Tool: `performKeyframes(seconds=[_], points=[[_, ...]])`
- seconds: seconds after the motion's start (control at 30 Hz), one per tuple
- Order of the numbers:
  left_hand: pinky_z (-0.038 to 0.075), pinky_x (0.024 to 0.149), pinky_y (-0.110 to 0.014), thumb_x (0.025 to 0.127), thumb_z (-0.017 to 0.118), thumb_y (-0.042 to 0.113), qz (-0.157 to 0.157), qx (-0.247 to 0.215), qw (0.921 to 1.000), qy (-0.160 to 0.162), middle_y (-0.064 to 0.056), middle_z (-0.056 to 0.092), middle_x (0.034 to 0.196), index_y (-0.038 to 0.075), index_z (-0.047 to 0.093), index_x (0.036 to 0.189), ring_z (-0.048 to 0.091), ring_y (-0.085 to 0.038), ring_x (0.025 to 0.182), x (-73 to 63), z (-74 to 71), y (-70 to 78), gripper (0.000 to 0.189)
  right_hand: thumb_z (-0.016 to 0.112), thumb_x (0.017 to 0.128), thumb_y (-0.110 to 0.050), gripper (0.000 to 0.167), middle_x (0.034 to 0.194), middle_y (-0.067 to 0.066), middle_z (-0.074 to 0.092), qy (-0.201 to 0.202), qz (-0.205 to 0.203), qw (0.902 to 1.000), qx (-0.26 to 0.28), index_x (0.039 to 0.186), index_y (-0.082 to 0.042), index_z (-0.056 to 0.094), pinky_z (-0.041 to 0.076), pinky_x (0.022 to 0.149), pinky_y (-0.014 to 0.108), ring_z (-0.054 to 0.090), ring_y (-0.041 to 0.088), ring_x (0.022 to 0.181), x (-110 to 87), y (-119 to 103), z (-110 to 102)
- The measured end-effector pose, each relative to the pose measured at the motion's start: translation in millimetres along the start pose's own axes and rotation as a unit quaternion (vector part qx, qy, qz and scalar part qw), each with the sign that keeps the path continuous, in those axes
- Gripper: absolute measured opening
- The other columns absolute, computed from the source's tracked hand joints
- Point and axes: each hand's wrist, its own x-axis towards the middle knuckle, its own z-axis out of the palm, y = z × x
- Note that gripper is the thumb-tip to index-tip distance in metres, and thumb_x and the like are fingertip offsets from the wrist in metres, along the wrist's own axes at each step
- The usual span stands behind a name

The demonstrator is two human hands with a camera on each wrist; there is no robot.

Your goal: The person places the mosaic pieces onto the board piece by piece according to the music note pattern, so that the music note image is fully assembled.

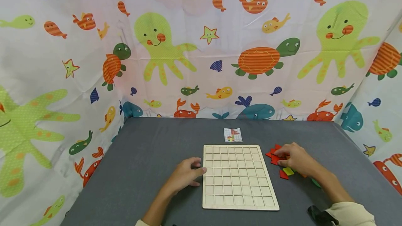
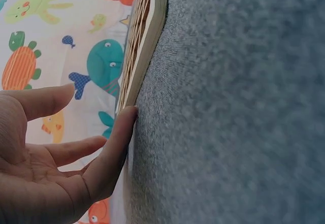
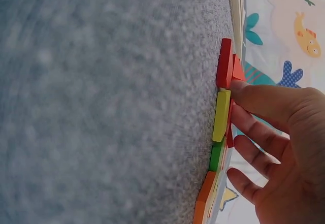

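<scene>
A wooden grid board (image 1: 233,177) lies flat on the grey table (image 1: 150,149), between the person's two hands; it looks roughly square, so I cannot tell which axis is the longer. Its left edge runs almost straight away from the person, its right edge slants inward towards the far end, and its near and far edges run across the table. The left hand (image 1: 185,175) is loosely open, fingers spread, holding nothing, one digit's tip touching the board's left edge, a contact that the left wrist view confirms. To the right of the board the right hand (image 1: 295,158) reaches over a cluster of red tiles (image 1: 274,160), its fingers bent and the tips down among them; the gap between thumb and forefinger is small, and I cannot tell whether a tile is pinched there. The outermost tile of that cluster points a corner left, towards the board. Nearer the person lie a single red tile (image 1: 284,175) and a yellow-green tile (image 1: 288,171), a slanted four-sided piece. In the right wrist view an orange tile (image 3: 204,196) lies flat beyond a green tile (image 3: 217,154), their narrow sides showing. Past the board's far edge, a small pattern card (image 1: 233,135) lies printed side up, turned very slightly.
</scene>
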Motion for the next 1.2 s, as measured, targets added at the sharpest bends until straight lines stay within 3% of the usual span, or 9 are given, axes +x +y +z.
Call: performKeyframes(seconds=[0.2,0.33,0.57,0.73,1.2], points=[[0.069,0.07,-0.04,0.094,0.08,0.018,-0.006,-0.001,1.0,-0.001,-0.027,0.053,0.149,-0.005,0.049,0.152,0.07,-0.028,0.111,5.3,2.7,0.9,0.07,0.085,0.088,-0.019,0.026,0.099,-0.001,0.071,-0.006,0.004,1.0,0.002,0.11,-0.007,0.081,0.045,0.075,0.037,0.051,0.023,0.096,0.3,-2.6,-0.1],[0.069,0.069,-0.041,0.092,0.081,0.012,0.001,-0.005,1.0,-0.005,-0.025,0.051,0.154,-0.004,0.048,0.154,0.072,-0.027,0.109,7.4,4.3,-0.4,0.072,0.085,0.089,-0.02,0.025,0.101,-0.003,0.072,-0.006,0.008,0.9999,-0.003,0.111,-0.008,0.081,0.047,0.078,0.038,0.052,0.022,0.098,-0.5,-5.5,-1.2],[0.068,0.064,-0.037,0.082,0.082,-0.008,0.018,-0.001,0.9998,0.01,-0.023,0.053,0.152,-0.001,0.051,0.153,0.069,-0.03,0.111,7.3,4.2,-5.2,0.077,0.085,0.09,-0.025,0.032,0.109,0.003,0.074,0.0,0.008,0.9999,0.007,0.115,-0.006,0.081,0.051,0.082,0.043,0.055,0.026,0.102,-0.1,-14.6,-7.2],[0.068,0.06,-0.039,0.074,0.08,-0.02,0.025,-0.003,0.9996,0.016,-0.021,0.056,0.148,0.002,0.055,0.151,0.069,-0.031,0.108,5.9,4.8,-6.6,0.084,0.085,0.091,-0.024,0.029,0.108,0.0,0.074,0.014,-0.02,0.9997,0.009,0.115,-0.009,0.081,0.053,0.082,0.042,0.057,0.024,0.101,5.4,-25.6,-5.6],[0.067,0.058,-0.04,0.07,0.077,-0.027,0.028,-0.002,0.9995,0.016,-0.02,0.056,0.143,0.001,0.055,0.151,0.068,-0.031,0.107,6.8,7.1,-4.8,0.089,0.082,0.094,-0.023,0.03,0.11,0.002,0.072,0.009,-0.037,0.9986,0.038,0.119,-0.007,0.08,0.057,0.083,0.041,0.06,0.025,0.104,31.5,-58.9,4.3]])
